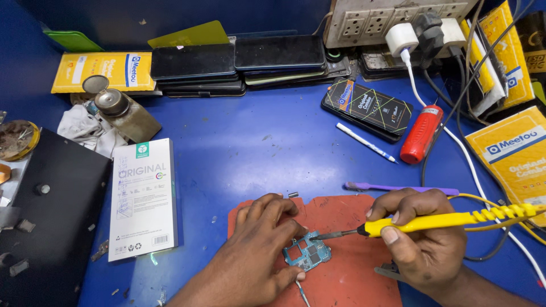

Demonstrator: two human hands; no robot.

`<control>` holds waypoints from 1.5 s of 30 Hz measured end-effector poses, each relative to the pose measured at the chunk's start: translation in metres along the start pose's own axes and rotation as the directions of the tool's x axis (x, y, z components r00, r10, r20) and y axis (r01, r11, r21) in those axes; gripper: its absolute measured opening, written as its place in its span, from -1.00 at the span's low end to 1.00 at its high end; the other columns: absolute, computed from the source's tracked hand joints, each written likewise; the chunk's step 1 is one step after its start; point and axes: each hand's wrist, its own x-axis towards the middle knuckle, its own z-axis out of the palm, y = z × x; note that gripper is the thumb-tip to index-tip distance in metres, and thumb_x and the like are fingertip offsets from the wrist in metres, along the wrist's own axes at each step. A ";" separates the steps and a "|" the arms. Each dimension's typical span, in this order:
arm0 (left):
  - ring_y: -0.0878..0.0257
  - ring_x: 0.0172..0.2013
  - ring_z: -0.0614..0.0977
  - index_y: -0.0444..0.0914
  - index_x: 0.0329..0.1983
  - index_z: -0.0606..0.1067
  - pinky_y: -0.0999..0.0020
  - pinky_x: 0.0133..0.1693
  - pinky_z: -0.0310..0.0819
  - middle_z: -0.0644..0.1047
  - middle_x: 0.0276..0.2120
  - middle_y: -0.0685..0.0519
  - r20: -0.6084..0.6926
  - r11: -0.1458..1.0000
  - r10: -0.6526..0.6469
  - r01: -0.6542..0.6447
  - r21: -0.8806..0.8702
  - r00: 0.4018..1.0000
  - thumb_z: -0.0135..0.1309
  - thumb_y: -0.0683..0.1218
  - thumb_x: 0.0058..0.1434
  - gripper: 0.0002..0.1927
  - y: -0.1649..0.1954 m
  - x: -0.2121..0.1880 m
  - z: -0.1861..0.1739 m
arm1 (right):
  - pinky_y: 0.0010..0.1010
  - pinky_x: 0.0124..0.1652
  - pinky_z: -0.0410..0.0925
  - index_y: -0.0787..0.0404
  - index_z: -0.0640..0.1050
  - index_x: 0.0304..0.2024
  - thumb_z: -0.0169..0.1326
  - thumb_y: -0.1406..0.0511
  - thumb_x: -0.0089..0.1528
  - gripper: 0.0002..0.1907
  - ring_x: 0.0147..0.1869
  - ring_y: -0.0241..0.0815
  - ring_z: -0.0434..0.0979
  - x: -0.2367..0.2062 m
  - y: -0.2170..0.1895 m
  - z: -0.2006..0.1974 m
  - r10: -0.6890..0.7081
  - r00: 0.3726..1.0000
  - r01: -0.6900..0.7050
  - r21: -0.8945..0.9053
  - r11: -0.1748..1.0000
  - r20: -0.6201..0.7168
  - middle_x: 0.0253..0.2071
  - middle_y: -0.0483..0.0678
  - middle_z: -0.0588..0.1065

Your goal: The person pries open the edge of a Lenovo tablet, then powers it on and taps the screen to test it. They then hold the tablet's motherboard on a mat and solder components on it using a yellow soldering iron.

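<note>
Your left hand (259, 250) lies flat on the red mat (341, 273), fingers spread and pressing down on the near-left edge of the small blue circuit board (307, 253). The thumb bears against a thin metal tool (301, 291) at the board's lower corner; whether the fingers close around that tool cannot be told from this view. The board sits at the middle of the mat, level, with its square metal shields facing up.

Your right hand (421, 239) is closed in a pen grip around the yellow soldering iron (449, 220). Thumb and forefinger clamp the barrel just behind the dark tip. The tip points left and touches the upper-right edge of the board. The iron's coiled yellow cable (512, 211) runs off to the right.

A purple brush (398, 189) lies just beyond your right hand, on the blue table (250, 148). A red cylindrical tool (421, 134) and a white pen (365, 142) lie farther back, well apart from the mat. A white box (142, 199) lies to the left of the mat, beside a black case (51, 216). A metal bottle (125, 113) lies tilted behind the box. Stacked phones (239, 65) line the back edge, under a white socket strip (392, 20).
</note>
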 end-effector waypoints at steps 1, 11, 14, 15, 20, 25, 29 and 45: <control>-0.03 0.35 0.18 -0.26 -0.03 0.54 -0.10 0.28 -0.06 0.31 0.21 -0.07 -0.002 1.000 0.003 -0.003 0.003 1.000 0.38 -0.02 -0.02 -0.51 0.000 0.000 0.000 | -0.42 -0.14 0.51 0.18 0.30 -0.08 0.05 0.45 0.26 -0.75 -0.16 -0.24 0.57 0.000 0.000 0.000 0.001 1.000 -0.001 0.008 1.000 0.000 -0.15 0.15 0.54; -0.03 0.35 0.21 -0.24 -0.03 0.54 -0.14 0.30 -0.05 0.33 0.20 -0.07 -0.009 1.000 0.011 -0.011 0.025 1.000 0.36 -0.02 -0.01 -0.52 -0.001 -0.001 0.000 | -0.44 -0.15 0.51 0.18 0.29 -0.09 0.06 0.45 0.26 -0.75 -0.17 -0.25 0.58 0.000 -0.001 0.000 -0.005 1.000 0.005 -0.024 1.000 0.003 -0.15 0.14 0.54; -0.09 0.37 0.17 -0.26 -0.01 0.53 -0.15 0.30 -0.03 0.30 0.23 -0.10 -0.005 1.000 0.011 -0.011 0.003 1.000 0.35 -0.01 0.02 -0.52 -0.002 -0.001 0.001 | -0.44 -0.15 0.51 0.18 0.29 -0.09 0.05 0.45 0.26 -0.75 -0.17 -0.25 0.58 0.000 -0.001 0.001 -0.002 1.000 0.002 -0.012 1.000 0.003 -0.15 0.14 0.54; -0.10 0.37 0.16 -0.26 -0.02 0.52 -0.16 0.30 -0.04 0.30 0.24 -0.10 0.000 1.000 0.005 -0.005 0.003 1.000 0.35 -0.01 0.03 -0.52 -0.002 -0.001 0.001 | -0.44 -0.16 0.51 0.18 0.30 -0.09 0.05 0.45 0.26 -0.75 -0.18 -0.26 0.58 0.000 -0.001 0.000 -0.002 1.000 0.002 -0.020 1.000 0.004 -0.15 0.14 0.54; -0.12 0.38 0.13 -0.27 -0.01 0.52 -0.17 0.30 -0.05 0.28 0.25 -0.11 0.017 1.000 -0.015 0.015 0.003 1.000 0.35 0.00 0.04 -0.52 -0.002 0.001 0.001 | -0.44 -0.16 0.52 0.18 0.30 -0.09 0.05 0.45 0.26 -0.75 -0.17 -0.26 0.58 0.001 0.000 0.001 -0.002 1.000 0.002 -0.012 1.000 0.001 -0.15 0.14 0.54; -0.12 0.38 0.14 -0.25 -0.02 0.52 -0.17 0.30 -0.06 0.29 0.25 -0.11 0.008 1.000 -0.007 0.007 0.004 1.000 0.35 -0.01 0.03 -0.53 -0.003 -0.001 0.002 | -0.44 -0.15 0.51 0.18 0.30 -0.09 0.05 0.45 0.26 -0.75 -0.18 -0.26 0.57 0.001 -0.001 0.001 -0.001 1.000 0.001 -0.025 1.000 -0.001 -0.15 0.14 0.54; -0.12 0.38 0.16 -0.24 -0.01 0.53 -0.19 0.30 -0.10 0.30 0.24 -0.10 -0.002 1.000 0.003 -0.003 0.021 1.000 0.35 0.00 0.02 -0.52 -0.008 -0.002 0.006 | -0.45 -0.15 0.51 0.18 0.30 -0.09 0.05 0.45 0.26 -0.75 -0.17 -0.26 0.58 0.001 0.000 0.000 -0.003 1.000 0.003 -0.029 1.000 0.007 -0.16 0.14 0.54; -0.14 0.37 0.15 -0.26 -0.01 0.51 -0.19 0.29 -0.04 0.28 0.26 -0.12 -0.017 1.000 0.027 -0.027 0.001 1.000 0.34 0.01 0.05 -0.52 -0.005 0.000 0.005 | -0.44 -0.15 0.52 0.19 0.30 -0.09 0.06 0.44 0.26 -0.76 -0.17 -0.26 0.58 0.001 -0.001 0.000 0.001 1.000 -0.001 -0.014 1.000 -0.002 -0.15 0.14 0.54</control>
